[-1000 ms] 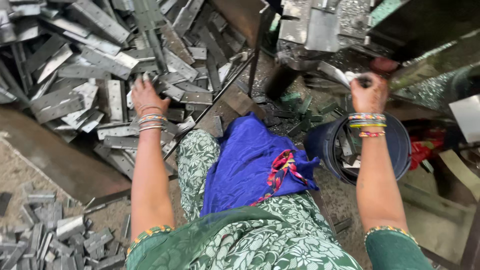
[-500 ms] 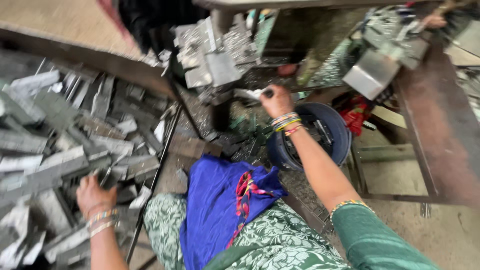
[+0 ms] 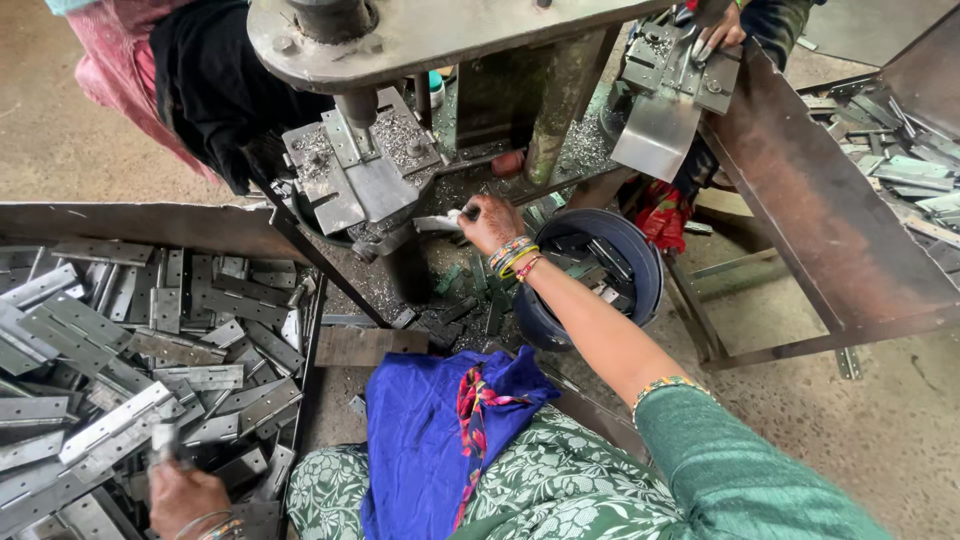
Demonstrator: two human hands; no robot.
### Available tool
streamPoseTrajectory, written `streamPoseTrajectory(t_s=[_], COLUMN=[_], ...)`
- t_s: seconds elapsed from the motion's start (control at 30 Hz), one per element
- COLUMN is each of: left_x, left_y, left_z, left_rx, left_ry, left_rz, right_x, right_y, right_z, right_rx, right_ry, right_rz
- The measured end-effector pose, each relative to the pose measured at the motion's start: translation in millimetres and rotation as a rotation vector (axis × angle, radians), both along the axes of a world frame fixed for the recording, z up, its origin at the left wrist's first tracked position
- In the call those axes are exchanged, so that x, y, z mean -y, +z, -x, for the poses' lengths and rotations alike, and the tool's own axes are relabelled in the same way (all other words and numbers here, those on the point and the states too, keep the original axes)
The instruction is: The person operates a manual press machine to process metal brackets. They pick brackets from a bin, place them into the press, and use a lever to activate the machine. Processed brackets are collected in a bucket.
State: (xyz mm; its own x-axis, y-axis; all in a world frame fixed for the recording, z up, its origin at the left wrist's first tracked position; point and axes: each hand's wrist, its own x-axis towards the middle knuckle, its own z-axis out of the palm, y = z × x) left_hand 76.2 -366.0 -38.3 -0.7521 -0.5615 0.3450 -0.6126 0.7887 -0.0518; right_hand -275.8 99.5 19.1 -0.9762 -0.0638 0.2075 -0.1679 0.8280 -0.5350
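Observation:
My right hand reaches forward to the press machine and grips a flat metal hinge piece at the edge of the machine's die block. My left hand is low at the left, closed around a small grey metal piece over a tray heaped with several grey metal hinges. Bangles circle both wrists. A blue cloth lies over my lap.
A dark round bucket holding several metal pieces stands under my right forearm. Another person's hand works at a second die block at the top right. A rusty sloped tray with more hinges is at the right. Someone in dark clothes stands at the top left.
The view swung up and left onto the press. My right hand moved from the bucket side to the die block with the hinge piece. My left hand dropped lower in the hinge tray.

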Motion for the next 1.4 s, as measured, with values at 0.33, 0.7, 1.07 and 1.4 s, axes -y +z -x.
streamPoseTrajectory(t_s=[0.33, 0.7, 1.07, 1.4], left_x=[-90.9, -246.0, -253.5, -251.6], left_y=[125.2, 118.3, 50.3, 35.2], left_z=[32.8, 73.9, 79.6, 120.0], left_rx=[-1.015, -1.292, -1.185, -0.759], left_ry=[-0.251, -0.317, -0.186, -0.336], left_rz=[-1.107, -1.931, -2.021, -1.59], right_x=[69.8, 93.7, 42.7, 103.0], right_y=[69.2, 19.1, 61.1, -3.2], right_z=[-115.0, -201.1, -68.4, -38.8], right_rx=[-0.323, 0.687, -0.562, -0.642], right_ry=[0.506, 0.316, 0.393, 0.603], right_rz=[0.115, 1.405, 0.116, -0.467])
